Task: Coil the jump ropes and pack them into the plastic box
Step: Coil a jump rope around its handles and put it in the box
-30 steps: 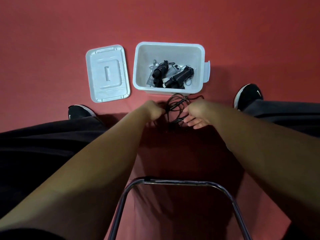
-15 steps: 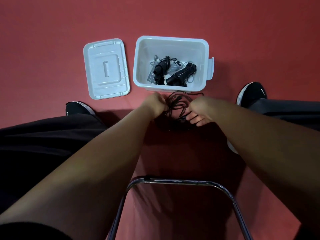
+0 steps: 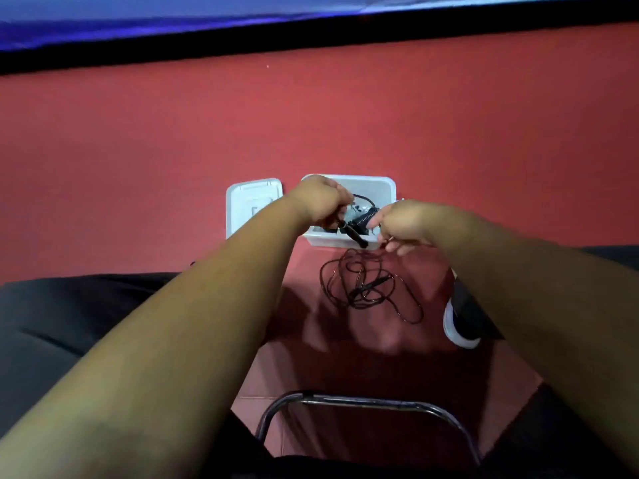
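A white plastic box (image 3: 387,188) stands on the red floor with coiled jump ropes (image 3: 363,217) inside. My left hand (image 3: 321,200) is raised in front of the box and grips a black jump rope handle (image 3: 353,235). My right hand (image 3: 403,223) is level with it and pinches the thin black cord. The rest of that black rope (image 3: 366,286) hangs down into a loose tangle on the floor just in front of the box, with its second handle lying in the tangle.
The box's white lid (image 3: 247,205) lies flat left of the box. A black and white shoe (image 3: 461,319) rests right of the tangle. A chrome chair frame (image 3: 363,407) curves below between my legs. A dark and blue band (image 3: 311,25) borders the floor's far side.
Both hands rose from the floor, lifting one handle and part of the cord in front of the box. The view tilted up, so the far blue band came into sight.
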Demonstrator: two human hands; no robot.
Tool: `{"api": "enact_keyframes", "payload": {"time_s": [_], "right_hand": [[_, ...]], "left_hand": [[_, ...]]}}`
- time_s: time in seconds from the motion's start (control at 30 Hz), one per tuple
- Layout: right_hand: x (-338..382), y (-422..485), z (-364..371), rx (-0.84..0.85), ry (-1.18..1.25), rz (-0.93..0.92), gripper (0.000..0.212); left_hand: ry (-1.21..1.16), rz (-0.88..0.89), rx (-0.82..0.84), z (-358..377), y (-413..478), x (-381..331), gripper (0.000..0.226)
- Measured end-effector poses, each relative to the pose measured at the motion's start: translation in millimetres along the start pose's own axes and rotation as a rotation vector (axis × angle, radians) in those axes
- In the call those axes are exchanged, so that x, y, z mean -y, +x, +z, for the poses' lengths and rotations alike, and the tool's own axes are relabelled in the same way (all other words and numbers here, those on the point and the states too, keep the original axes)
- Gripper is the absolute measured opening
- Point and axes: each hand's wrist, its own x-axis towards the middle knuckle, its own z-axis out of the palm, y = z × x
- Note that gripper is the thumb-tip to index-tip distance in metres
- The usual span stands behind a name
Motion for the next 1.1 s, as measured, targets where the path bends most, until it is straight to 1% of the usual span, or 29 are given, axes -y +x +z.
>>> {"api": "enact_keyframes", "payload": {"time_s": [0.07, 0.1, 0.13, 0.23, 0.27, 0.33, 0.4, 0.53, 0.6, 0.63, 0.67, 0.73, 0.83, 0.9, 0.97, 1.03, 1.1], "right_hand": [[21, -34, -9, 0.001, -0.058, -0.162, 0.054], [31, -54, -13, 0.017, -0.071, -0.225, 0.056], [39, -72, -16, 0.017, -0.069, -0.272, 0.05], [57, -120, -27, -0.029, -0.038, -0.402, 0.018], [62, -134, -30, -0.035, -0.021, -0.445, 0.012], [75, -162, -36, -0.05, 0.037, -0.507, 0.009], [92, -190, -45, -0.116, 0.089, -0.575, 0.013], [134, -254, -68, -0.345, 0.121, -0.686, 0.014], [153, -286, -79, -0.437, 0.148, -0.724, 0.021], [161, -300, -84, -0.481, 0.171, -0.749, 0.026], [169, -313, -89, -0.519, 0.204, -0.775, 0.028], [181, -338, -98, -0.574, 0.276, -0.826, 0.028], [193, -371, -109, -0.603, 0.281, -0.88, 0.024], [196, -387, -114, -0.591, 0.269, -0.905, 0.024], [198, -399, -116, -0.586, 0.252, -0.916, 0.025], [200, -407, -116, -0.601, 0.269, -0.929, 0.025], [202, -414, -117, -0.615, 0.346, -0.947, 0.024]], "left_hand": [[-0.092, 0.035, -0.042, -12, -24, -33, 0.004], [-0.139, 0.049, -0.065, -19, -34, -47, 0.005], [-0.188, 0.06, -0.087, -25, -45, -60, 0.004], [-0.34, 0.069, -0.154, -39, -71, -94, 0.005], [-0.379, 0.074, -0.17, -43, -81, -104, 0.006], [-0.45, 0.108, -0.2, -51, -99, -122, 0.011], [-0.48, 0.171, -0.208, -59, -116, -137, 0.014], [-0.371, 0.335, -0.13, -75, -149, -165, 0.058], [-0.246, 0.43, -0.151, -81, -166, -177, 0.074], [-0.187, 0.47, -0.17, -84, -173, -183, 0.077], [-0.14, 0.506, -0.185, -85, -180, -187, 0.074], [-0.079, 0.553, -0.186, -86, -190, -191, 0.058], [-0.091, 0.583, -0.068, -85, -202, -192, 0.035], [-0.106, 0.587, -0.046, -85, -208, -195, 0.03], [-0.089, 0.596, -0.061, -87, -215, -198, 0.027], [-0.038, 0.613, -0.084, -88, -220, -203, 0.027], [0.054, 0.59, -0.139, -90, -221, -204, 0.029]]}}
